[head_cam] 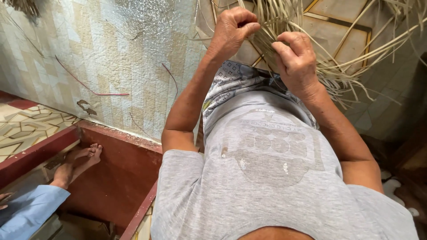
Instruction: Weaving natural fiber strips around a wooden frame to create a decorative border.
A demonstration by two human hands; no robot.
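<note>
Left hand point(232, 27), right hand point(296, 58) pinching straw strips point(356, 58) (fingers curled).

The left hand point(232, 27) sits at the top centre of the frame, the right hand point(296, 60) just beside it to the right and slightly lower. Both are in the palm strips point(356, 62), which spread across the upper right. Another person's feet point(78, 162) lie at the lower left, on the step point(120, 178) below the mat point(111, 58).
</note>
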